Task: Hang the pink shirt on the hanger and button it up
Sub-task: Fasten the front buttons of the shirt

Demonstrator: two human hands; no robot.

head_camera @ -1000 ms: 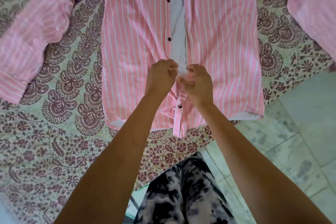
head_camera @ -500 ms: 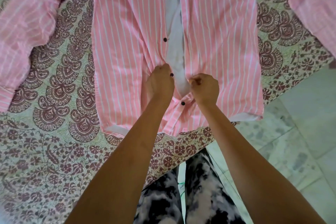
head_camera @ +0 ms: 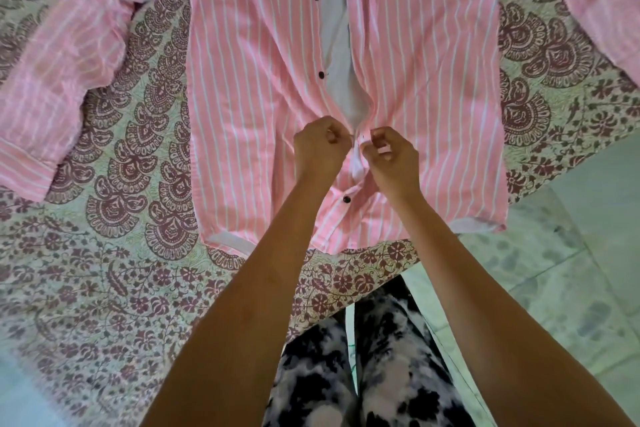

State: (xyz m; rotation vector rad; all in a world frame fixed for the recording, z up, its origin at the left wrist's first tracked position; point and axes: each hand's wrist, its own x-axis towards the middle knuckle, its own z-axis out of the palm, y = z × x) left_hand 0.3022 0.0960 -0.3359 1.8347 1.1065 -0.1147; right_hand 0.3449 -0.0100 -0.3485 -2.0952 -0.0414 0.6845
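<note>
Black-and-white patterned trousers at the bottom edge, then a paisley bedcover spreading out, and on it the pink shirt, lying flat with its front open. Both hands are low on its front: left hand pinched shut on the button edge, right hand pinched shut on the facing edge, fingertips nearly touching. One dark button sits fastened just below them; two more run unfastened beyond.
</note>
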